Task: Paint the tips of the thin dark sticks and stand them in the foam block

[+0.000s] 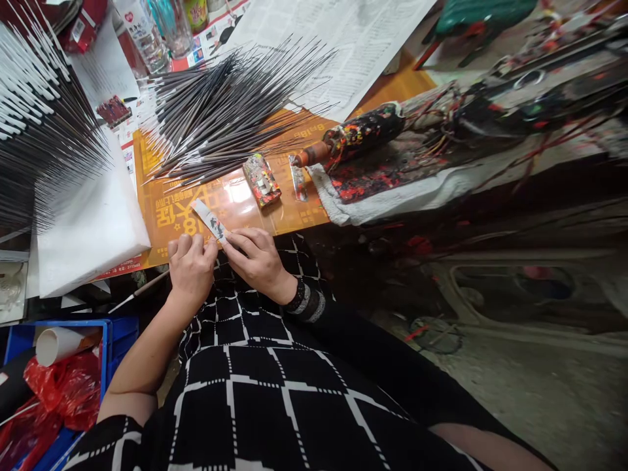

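At the table's near edge, my right hand (256,258) pinches the lower end of a narrow white strip (209,219) with dark smudges and a small red mark. The strip slants up and left over the orange sheet. Close beside it, my left hand (192,269) is closed with curled fingers, its thumb side by the strip's lower end; what it grips, if anything, is hidden. Just beyond my hands sits a paint-spattered block (262,180). A large pile of thin dark sticks (216,111) with white ends lies farther back.
On the left, a white foam block (93,226) stands by many upright white-tipped sticks (29,85). A paint-crusted cylinder (366,131) lies on a stained cloth at right. Behind are newspaper (333,46), a plastic bottle (142,33) and a glass (174,26). A blue crate (118,333) is lower left.
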